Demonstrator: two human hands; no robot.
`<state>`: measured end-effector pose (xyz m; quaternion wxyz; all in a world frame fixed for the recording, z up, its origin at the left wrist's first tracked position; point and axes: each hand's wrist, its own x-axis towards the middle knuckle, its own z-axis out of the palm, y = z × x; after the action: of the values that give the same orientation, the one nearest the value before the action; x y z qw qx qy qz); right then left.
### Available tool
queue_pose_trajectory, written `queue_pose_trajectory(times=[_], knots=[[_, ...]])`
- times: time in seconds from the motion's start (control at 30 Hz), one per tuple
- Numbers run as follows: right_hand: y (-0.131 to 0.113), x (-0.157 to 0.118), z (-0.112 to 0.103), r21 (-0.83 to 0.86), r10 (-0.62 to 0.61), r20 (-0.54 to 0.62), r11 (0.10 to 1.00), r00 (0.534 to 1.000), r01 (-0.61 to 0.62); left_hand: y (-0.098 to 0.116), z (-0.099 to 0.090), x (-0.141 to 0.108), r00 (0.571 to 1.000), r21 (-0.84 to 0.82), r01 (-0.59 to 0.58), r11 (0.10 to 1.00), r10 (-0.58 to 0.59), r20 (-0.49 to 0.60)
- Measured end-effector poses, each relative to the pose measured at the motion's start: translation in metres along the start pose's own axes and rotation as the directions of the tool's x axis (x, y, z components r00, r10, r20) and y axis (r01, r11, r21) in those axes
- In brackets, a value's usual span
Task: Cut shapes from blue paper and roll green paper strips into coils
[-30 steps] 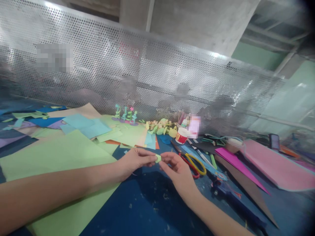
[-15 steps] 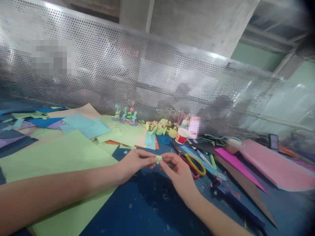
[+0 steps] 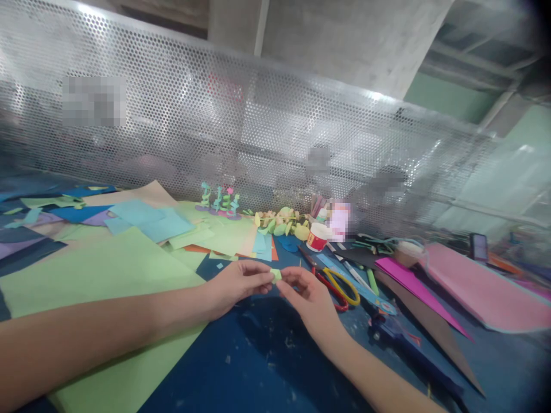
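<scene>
A small light green piece [image 3: 276,276] is held up between both hands above the dark blue table [image 3: 241,367]. My left hand [image 3: 241,287] pinches its left side between thumb and index finger. At its right side, the thumb and index finger of my right hand [image 3: 305,292] are closed on it, with the other fingers curled. A large light green sheet [image 3: 107,275] lies beneath my left forearm. Just right of my right hand are scissors with red and yellow handles [image 3: 343,287].
Small curled-paper figures [image 3: 219,202], yellow-green leaf shapes [image 3: 284,222] and a red and white cup [image 3: 317,237] stand behind. A dark blue glue gun [image 3: 413,350], a magenta sheet [image 3: 417,289] and a pink sheet [image 3: 486,289] lie right. A perforated metal screen [image 3: 172,115] rises behind.
The small green piece has shifted slightly left and up and looks turned between my fingertips. Both hands still grip it in nearly the same place.
</scene>
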<state>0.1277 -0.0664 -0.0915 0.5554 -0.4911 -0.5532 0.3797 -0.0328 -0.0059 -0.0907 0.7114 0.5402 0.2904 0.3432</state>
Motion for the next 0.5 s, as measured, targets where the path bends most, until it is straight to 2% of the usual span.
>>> queue_pose_trajectory(times=[0.17, 0.33, 0.5], knots=[[-0.001, 0.0, -0.0005, -0.085, -0.031, -0.033, 0.996, 0.999, 0.028, 0.0011, -0.001, 0.0, 1.0, 0.033, 0.009, 0.999, -0.009, 0.003], [-0.0038, -0.0022, -0.001, -0.119, -0.035, 0.009, 0.992, 0.999, 0.035, 0.0004, -0.0015, -0.0006, 0.999, 0.083, -0.007, 0.997, 0.004, 0.034], [-0.0024, -0.0023, -0.0019, -0.153, -0.067, 0.063, 0.985, 0.996, 0.076, -0.0031, -0.0031, 0.0018, 0.997, 0.11, -0.079, 0.991, 0.075, 0.036]])
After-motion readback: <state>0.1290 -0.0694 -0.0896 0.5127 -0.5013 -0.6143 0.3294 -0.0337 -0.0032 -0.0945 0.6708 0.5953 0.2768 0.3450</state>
